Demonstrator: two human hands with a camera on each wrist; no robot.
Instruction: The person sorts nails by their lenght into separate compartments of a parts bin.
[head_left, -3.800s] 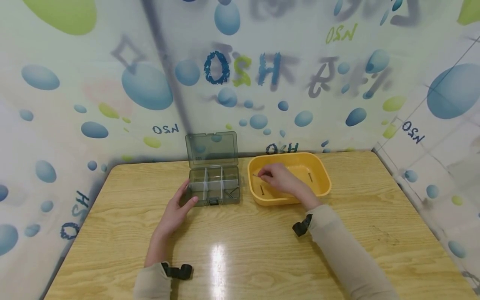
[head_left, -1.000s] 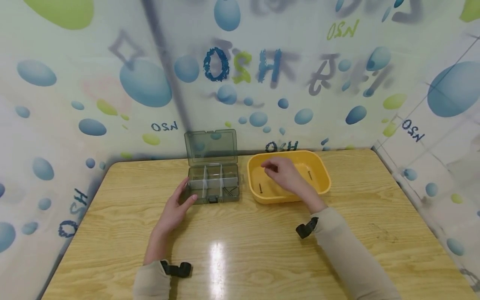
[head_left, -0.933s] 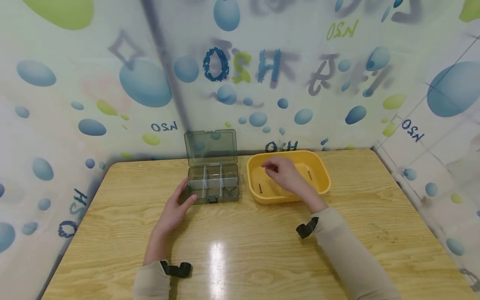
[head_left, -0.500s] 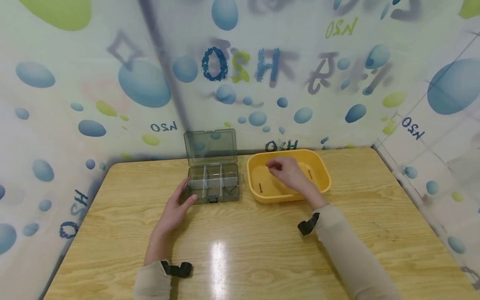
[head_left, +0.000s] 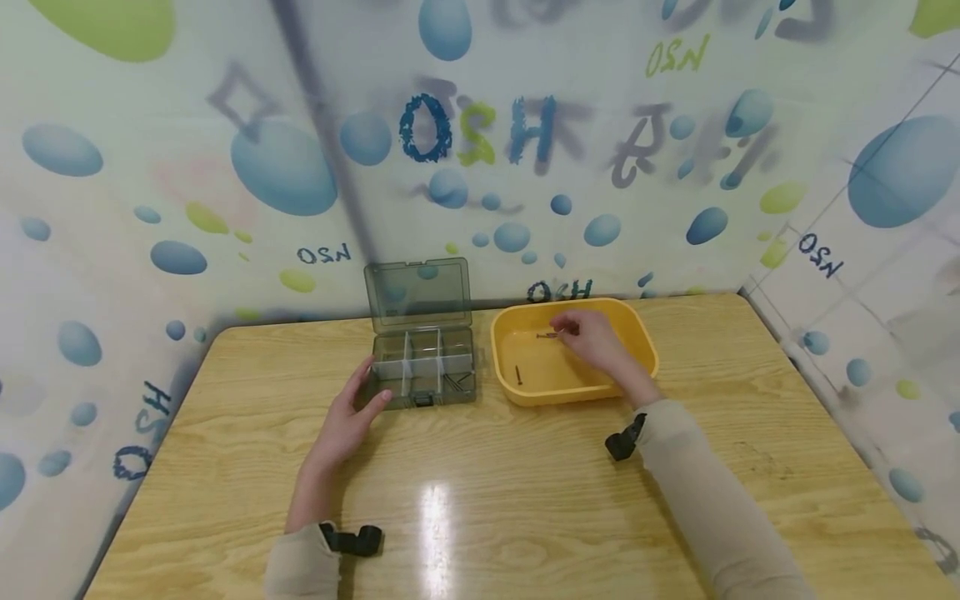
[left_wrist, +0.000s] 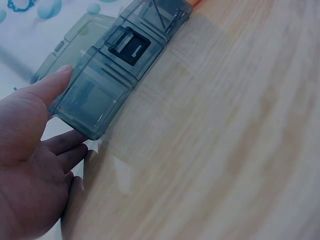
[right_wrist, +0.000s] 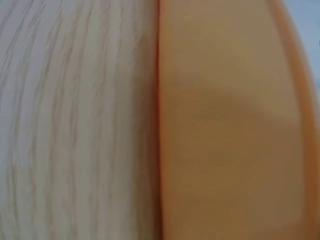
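My left hand (head_left: 351,421) holds the left end of a smoky, see-through compartment box (head_left: 423,399), its lid (head_left: 417,293) raised at the back. In the left wrist view the thumb (left_wrist: 55,82) presses the box's front near the corner, and some fingers curl below it. Dark screws (head_left: 457,382) lie in the front right compartment. My right hand (head_left: 594,340) reaches into a yellow tray (head_left: 573,393) and pinches a dark screw (head_left: 547,336) between thumb and fingertips. Another screw (head_left: 518,375) lies at the tray's front left. The right wrist view shows no fingers.
Box and tray stand side by side near the back edge of a wooden table (head_left: 510,500), close to a printed wall sheet (head_left: 450,225). The raised lid stands in front of that sheet. Clear dividers (head_left: 407,364) split the box into several compartments.
My right hand has shifted right within the tray, and a screw now shows at its fingertips. The screw seen earlier at the tray's right is no longer visible there. My left hand stays put.
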